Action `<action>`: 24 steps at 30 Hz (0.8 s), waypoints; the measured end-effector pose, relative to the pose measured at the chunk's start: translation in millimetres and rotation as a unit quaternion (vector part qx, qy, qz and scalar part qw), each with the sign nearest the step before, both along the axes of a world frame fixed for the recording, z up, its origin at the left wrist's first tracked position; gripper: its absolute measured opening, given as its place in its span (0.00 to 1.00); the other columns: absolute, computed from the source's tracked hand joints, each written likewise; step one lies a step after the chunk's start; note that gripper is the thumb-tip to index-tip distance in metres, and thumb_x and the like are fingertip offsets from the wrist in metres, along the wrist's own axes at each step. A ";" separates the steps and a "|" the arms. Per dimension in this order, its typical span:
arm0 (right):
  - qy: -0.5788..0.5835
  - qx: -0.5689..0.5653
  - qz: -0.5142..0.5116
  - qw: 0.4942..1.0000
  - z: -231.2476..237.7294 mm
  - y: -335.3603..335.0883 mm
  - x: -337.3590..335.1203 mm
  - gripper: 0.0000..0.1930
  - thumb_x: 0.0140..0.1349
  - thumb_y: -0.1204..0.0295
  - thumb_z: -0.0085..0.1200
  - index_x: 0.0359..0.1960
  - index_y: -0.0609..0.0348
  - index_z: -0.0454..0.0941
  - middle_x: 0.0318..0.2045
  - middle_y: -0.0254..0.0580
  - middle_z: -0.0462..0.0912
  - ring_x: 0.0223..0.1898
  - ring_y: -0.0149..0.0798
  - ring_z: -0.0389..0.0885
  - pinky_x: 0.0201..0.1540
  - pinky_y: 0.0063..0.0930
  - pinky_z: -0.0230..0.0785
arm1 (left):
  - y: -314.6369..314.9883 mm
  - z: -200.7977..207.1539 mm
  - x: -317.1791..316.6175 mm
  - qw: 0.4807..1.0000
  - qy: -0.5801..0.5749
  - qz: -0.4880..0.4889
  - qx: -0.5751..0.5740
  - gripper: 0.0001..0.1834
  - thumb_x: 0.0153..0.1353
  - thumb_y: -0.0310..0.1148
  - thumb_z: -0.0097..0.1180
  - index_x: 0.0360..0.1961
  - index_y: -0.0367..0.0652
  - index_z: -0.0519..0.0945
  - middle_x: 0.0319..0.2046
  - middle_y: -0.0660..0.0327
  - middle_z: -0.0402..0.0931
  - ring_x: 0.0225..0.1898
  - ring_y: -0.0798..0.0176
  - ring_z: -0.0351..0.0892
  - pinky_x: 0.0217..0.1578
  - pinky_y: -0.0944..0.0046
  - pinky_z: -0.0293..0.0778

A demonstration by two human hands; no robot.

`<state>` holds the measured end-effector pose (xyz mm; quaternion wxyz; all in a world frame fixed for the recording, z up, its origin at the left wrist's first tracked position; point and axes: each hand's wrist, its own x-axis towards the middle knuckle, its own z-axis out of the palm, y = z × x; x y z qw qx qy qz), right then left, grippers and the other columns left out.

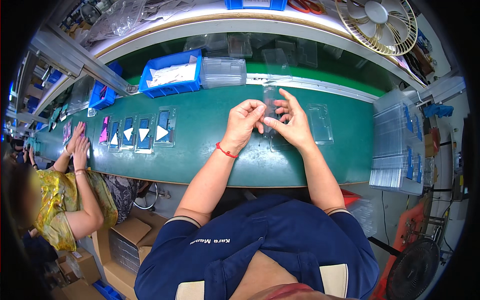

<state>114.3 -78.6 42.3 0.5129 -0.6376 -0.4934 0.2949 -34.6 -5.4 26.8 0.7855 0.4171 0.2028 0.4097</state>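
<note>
Tray (320, 125) beside right hand (292, 124), half-open; left hand (243, 121) pinched; holds unclear; blue bin (172, 90) beyond.

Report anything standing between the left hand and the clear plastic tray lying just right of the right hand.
The right hand stands in the way, between the left hand and that clear plastic tray; a clear plastic piece also shows between the hands.

green bench (210, 150) | blue bin (173, 88) | 4 white-triangle packs (144, 134) | clear tray (320, 125)
</note>
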 end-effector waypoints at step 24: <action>-0.174 -0.021 -0.223 0.959 19.7 -41.8 85.7 0.42 0.43 0.65 0.68 0.63 0.61 0.63 0.50 0.56 0.71 0.46 0.47 0.76 0.46 0.37 0.73 | 26.7 -0.5 -41.1 0.993 0.062 -0.012 -0.101 0.05 0.62 0.32 0.56 0.34 0.42 0.76 0.26 0.65 0.73 0.26 0.70 0.72 0.19 0.72 0.68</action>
